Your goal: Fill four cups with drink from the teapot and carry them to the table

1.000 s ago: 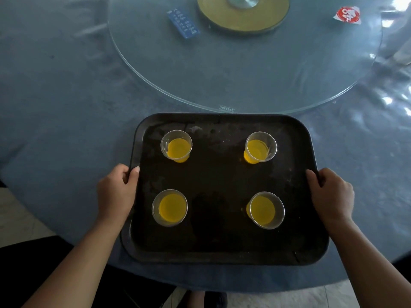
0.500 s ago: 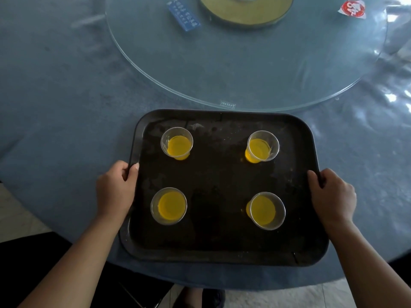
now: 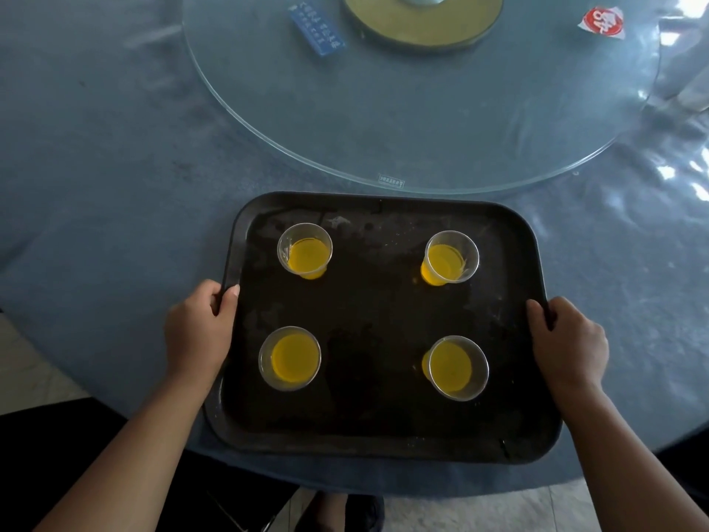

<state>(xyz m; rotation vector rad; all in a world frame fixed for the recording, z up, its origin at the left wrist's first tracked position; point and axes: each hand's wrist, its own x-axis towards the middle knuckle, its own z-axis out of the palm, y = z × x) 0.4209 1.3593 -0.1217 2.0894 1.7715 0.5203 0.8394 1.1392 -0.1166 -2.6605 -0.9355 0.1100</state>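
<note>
At the left, the person's left hand is clamped on the left rim of a dark tray, thumb hooked over the edge and fingers curled beneath it. The tray lies over the near part of a round table under a blue cover, its near edge close to the table's edge.

On the tray stand four clear cups of yellow drink, all upright and well apart, one toward each corner: the far-left cup, the near-left cup, then the far-right cup and the near-right cup. Each looks roughly half full. No teapot is in view.

Beyond the tray sits a glass turntable, its rim just past the tray's far edge, with a blue card and a red-and-white wrapper lying on it.

At the right, the right hand grips the opposite rim in the same way, so the two hands are wide apart, each closed on the tray.

By my reckoning the pouring is done and this is the tail of the carry: the tray is being settled onto the table, though whether it fully rests there I cannot tell. The next move calls for keeping it level and letting go evenly on both sides, so the light cups neither slide nor tip.
</note>
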